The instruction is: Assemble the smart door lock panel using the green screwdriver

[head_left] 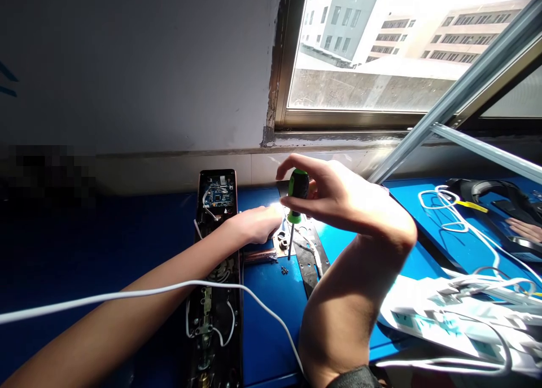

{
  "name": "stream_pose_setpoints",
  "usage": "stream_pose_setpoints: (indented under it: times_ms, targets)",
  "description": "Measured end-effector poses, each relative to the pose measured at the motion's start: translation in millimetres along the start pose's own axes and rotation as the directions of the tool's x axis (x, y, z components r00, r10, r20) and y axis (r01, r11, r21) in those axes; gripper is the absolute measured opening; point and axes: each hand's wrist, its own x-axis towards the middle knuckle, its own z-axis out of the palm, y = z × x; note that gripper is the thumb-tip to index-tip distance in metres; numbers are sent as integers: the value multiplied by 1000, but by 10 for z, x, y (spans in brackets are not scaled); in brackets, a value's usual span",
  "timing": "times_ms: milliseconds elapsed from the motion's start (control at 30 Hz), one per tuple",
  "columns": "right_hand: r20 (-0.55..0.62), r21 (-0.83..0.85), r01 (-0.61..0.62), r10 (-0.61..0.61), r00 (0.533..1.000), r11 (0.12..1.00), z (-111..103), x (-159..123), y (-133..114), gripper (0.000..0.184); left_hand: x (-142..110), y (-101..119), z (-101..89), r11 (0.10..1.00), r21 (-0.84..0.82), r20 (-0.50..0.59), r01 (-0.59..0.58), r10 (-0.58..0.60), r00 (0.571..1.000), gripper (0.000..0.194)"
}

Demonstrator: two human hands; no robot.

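Note:
In my right hand (pixel 334 193) is a screwdriver (pixel 298 190) with a green and black handle, its shaft pointing down. The tip is close to a small light plate with round parts (pixel 282 244). My left hand (pixel 263 223) is closed beside that plate; what its fingers hold is hidden by glare and the hand. Under my left forearm lies a long black housing (pixel 239 331), open, with a blue circuit board (pixel 218 193) at its far end and white wires inside. Nearby are a shiny copper-coloured bar (pixel 260 256), several small dark screws (pixel 284 270) and a black perforated plate (pixel 308 258).
A white cable (pixel 169 289) crosses in front of my left forearm. Power strips with plugs (pixel 440 320) lie at the right. Farther right are coiled white cable (pixel 444 204), black straps (pixel 478 189) and another person's hand (pixel 523 230). A metal frame (pixel 440 111) stands before the window.

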Motion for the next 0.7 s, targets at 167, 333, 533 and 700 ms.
stream_pose_setpoints:
  times_ms: [167, 333, 533, 700]
  targets:
    - [-9, -24, 22, -22, 1000, 999, 13, 8, 3, 29, -52, 35, -40, 999, 50, 13, 11, -11, 1000, 28]
    - [-7, 16, 23, -23, 1000, 1000, 30, 21, 1, 30, -368, 0, -171, 998, 23, -188, -52, 55, 981, 23]
    - [-43, -8, 6, -6, 999, 1000, 128, 184, -90, 23, -1001, -215, -235, 992, -121, -445, -30, -27, 895, 19]
    - [-48, -161, -31, 23, 999, 986, 309, 415, -180, 11, -1279, -381, -212, 981, -188, -428, 48, -126, 895, 13]
